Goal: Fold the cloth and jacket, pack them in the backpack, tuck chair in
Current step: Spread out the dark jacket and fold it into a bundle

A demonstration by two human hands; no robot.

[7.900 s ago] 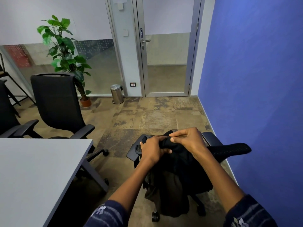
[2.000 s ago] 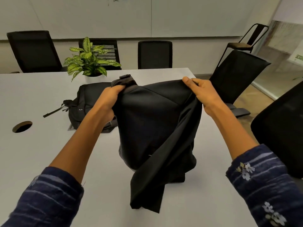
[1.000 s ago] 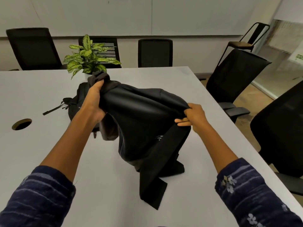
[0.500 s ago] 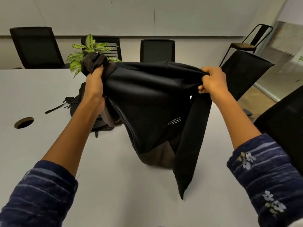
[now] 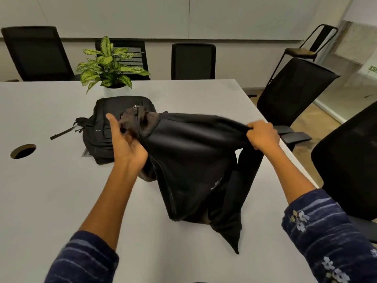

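Note:
A black jacket [image 5: 191, 158] with a brown lining hangs stretched between my hands, its lower part and one sleeve resting on the grey table [image 5: 51, 201]. My left hand [image 5: 126, 144] grips the collar end near the zip. My right hand [image 5: 262, 134] pinches the far shoulder edge. A black backpack [image 5: 102, 127] lies flat on the table behind my left hand, partly hidden by the jacket. A black mesh office chair [image 5: 346, 160] stands close at my right.
A potted green plant [image 5: 110, 66] stands behind the backpack. A round cable hole [image 5: 22, 151] is at the table's left. Black chairs [image 5: 192, 60] line the far side; another chair [image 5: 293, 88] and a metal stool [image 5: 306, 48] stand at the right.
Both hands have come down with the jacket, from raised in front of the plant to just above the table. The jacket's lower part now lies on the table.

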